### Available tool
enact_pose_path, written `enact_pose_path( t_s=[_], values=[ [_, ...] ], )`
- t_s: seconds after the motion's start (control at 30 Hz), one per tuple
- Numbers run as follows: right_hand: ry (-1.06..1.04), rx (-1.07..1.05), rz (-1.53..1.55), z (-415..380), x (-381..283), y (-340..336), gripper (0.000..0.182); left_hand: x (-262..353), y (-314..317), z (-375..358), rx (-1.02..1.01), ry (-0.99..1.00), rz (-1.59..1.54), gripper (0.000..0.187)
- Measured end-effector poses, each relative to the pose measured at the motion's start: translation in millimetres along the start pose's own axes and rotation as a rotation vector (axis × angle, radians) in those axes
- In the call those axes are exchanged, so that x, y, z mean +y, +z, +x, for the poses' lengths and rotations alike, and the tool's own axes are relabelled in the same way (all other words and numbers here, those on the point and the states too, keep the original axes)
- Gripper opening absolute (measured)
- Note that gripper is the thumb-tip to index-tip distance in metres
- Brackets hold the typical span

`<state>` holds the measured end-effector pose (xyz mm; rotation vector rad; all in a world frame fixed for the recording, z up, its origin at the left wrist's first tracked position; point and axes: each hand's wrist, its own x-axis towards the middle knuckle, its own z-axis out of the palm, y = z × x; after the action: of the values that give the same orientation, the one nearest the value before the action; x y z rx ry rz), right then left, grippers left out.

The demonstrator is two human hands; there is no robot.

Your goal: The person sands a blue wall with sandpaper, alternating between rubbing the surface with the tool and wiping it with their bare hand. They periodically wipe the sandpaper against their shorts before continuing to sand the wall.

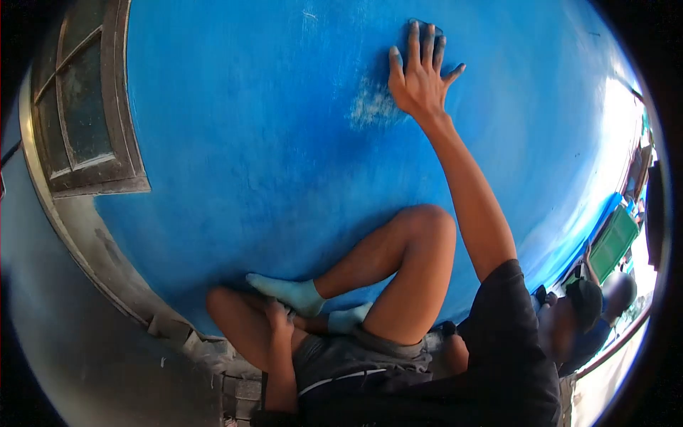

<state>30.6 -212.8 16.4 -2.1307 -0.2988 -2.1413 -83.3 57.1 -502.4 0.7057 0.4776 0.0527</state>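
High on the blue wall (270,107), my right hand (421,82) lies with its fingers spread and stretched out. A thin dark edge (435,30) shows around the fingertips; I cannot make out what it belongs to. The fingers are darkened. Just left of the wrist is a pale, worn patch (373,107) in the paint. Down by my lap, my left hand (279,313) rests with its fingers curled, next to a light blue sock (295,293) on my foot. What those fingers hold, if anything, is hidden.
A wooden-framed window (85,99) is at the upper left. Stacked bricks (242,395) lie below me. At the right edge is a person in a dark cap (585,302), another person (620,292) beside them, and a green panel (615,238).
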Motion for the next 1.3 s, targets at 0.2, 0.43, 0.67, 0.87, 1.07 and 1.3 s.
enact_pose_path(
  t_s=[0.2,0.43,0.67,0.87,1.07,1.3],
  values=[
    [-0.092,-0.177,-0.036,-91,-18,-20,0.071,-24,-25,37,0.026,0.07,0.019,0.06],
    [-0.014,-0.071,-0.018,-16,-8,-5,0.07,-5,5,1,0.076,0.034,0.055,0.055],
    [-0.004,-0.074,0.033,-79,-27,-14,0.07,-1,10,-7,0.095,0.035,0.047,0.059],
    [-0.072,-0.19,-0.053,-65,-18,-11,0.068,0,11,-5,0.105,0.033,0.098,0.058],
    [-0.01,0.02,-0.006,-12,-19,-1,0.066,-6,-1,11,-0.009,0.008,0.02,0.058],
    [-0.084,-0.185,-0.025,-90,-25,-12,0.068,-25,-36,50,-0.277,0.177,0.019,0.055]
  ],
)
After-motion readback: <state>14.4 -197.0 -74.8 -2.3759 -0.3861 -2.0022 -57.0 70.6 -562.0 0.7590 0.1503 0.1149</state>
